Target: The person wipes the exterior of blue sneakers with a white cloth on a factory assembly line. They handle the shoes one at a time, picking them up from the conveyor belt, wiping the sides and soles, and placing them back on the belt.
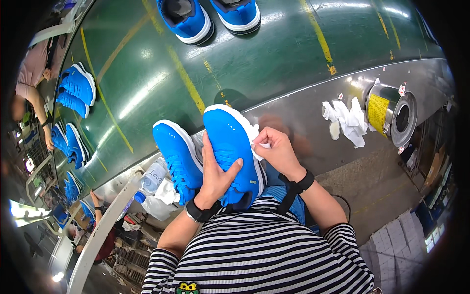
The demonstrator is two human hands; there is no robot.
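A blue sneaker (230, 130) with a white sole is in front of me, its toe pointing away. My left hand (216, 174) grips it across the laces, thumb spread over the upper. In my right hand (277, 151) a white cloth or tissue (258, 144) is pinched and pressed against the white sole edge on the shoe's right side. Just left of it rests a second blue sneaker (174, 147), lying close beside my left hand and partly over the bench edge. The heel of the held shoe is near my striped shirt.
A green conveyor belt (147, 63) carries more blue sneakers (193, 29) at the far side and left. To the right, crumpled white tissues (347, 120) lie by a metal can (391, 112) on the steel ledge (318, 142). A clear bottle (154, 176) is at left. Other people work beyond.
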